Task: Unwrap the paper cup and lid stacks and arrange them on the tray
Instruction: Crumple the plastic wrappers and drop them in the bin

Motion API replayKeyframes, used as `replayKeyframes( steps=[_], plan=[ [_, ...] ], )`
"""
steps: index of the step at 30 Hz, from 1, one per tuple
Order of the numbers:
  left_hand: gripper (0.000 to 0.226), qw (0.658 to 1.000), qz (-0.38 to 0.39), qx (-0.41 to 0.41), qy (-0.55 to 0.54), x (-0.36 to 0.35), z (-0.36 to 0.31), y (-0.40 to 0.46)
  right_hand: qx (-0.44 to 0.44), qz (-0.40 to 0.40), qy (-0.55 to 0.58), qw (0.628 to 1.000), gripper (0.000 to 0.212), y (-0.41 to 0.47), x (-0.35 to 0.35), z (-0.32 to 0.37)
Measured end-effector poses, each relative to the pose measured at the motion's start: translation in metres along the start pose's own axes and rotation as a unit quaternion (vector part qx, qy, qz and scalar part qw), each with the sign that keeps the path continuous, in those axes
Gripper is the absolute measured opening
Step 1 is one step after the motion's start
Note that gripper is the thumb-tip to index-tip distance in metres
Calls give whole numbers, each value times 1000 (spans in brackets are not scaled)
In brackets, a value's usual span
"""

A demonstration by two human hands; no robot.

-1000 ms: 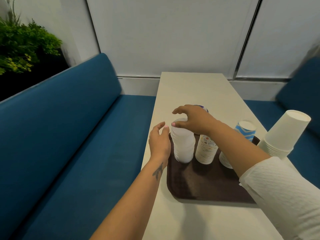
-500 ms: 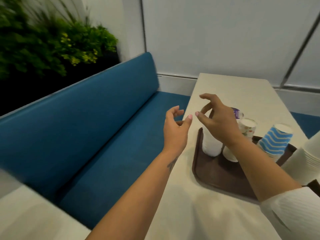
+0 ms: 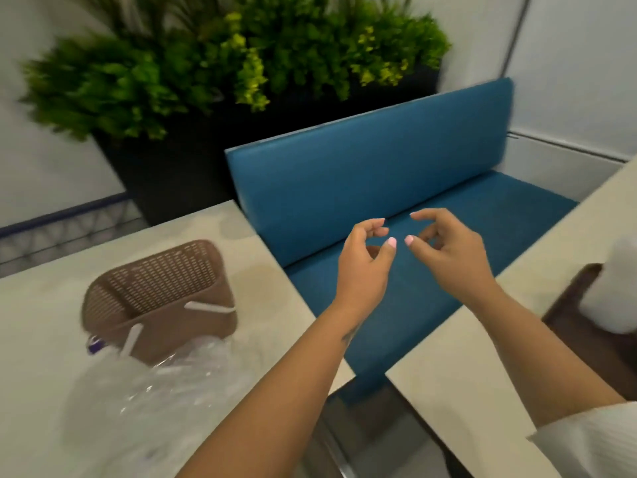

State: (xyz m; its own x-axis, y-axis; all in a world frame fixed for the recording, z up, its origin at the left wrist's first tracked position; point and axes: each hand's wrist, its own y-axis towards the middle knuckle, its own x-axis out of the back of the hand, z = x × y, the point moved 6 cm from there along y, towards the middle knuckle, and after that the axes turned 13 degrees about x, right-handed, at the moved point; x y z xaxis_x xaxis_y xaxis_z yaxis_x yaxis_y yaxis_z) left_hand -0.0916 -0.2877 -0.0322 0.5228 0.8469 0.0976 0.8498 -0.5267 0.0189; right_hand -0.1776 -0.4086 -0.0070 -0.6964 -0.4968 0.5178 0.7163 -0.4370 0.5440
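Two empty hands, left (image 3: 363, 267) and right (image 3: 451, 257), side by side above the blue bench (image 3: 396, 174), each grip loosely curled apart.

Lid stack: tall white stack of lids (image 3: 620, 288), blurred, standing upright on the tray at the far right edge of view, partly cut off by the frame.
Tray: dark brown plastic tray (image 3: 568, 312), flat on the right-hand pale bench, only its left corner showing.
Wrapping: crumpled clear plastic wrap (image 3: 165, 391), lying loose on the left-hand bench.
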Motion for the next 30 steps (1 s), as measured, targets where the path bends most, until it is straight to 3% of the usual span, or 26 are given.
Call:
replayKeyframes(
  steps=[9,15,19,21,24,26,28,30],
  plan=[
    [33,974,-174,72,123,188,79,-33,-46,245,61,966,14,-38,-174,40],
    [34,940,-211,135,233,279,117,-67,-69,387,60,917,17,-83,-267,66],
    [36,926,-196,155,283,315,137,-88,-95,477,-2,874,36,-117,-320,70],
    [33,920,-180,161,308,326,145,-95,-95,475,-42,874,53,-129,-338,71],
    [30,914,-157,159,337,334,157,-100,-151,349,-37,924,60,-131,-345,75],
    [31,913,-147,162,345,336,163,-101,-205,285,-20,936,62,-129,-347,73],
    [32,913,-142,165,346,337,168,-102,-217,294,-46,930,65,-128,-353,70],
    [36,911,-138,165,351,338,171,-102,-201,333,-89,917,55,-128,-359,70]
  ],
)
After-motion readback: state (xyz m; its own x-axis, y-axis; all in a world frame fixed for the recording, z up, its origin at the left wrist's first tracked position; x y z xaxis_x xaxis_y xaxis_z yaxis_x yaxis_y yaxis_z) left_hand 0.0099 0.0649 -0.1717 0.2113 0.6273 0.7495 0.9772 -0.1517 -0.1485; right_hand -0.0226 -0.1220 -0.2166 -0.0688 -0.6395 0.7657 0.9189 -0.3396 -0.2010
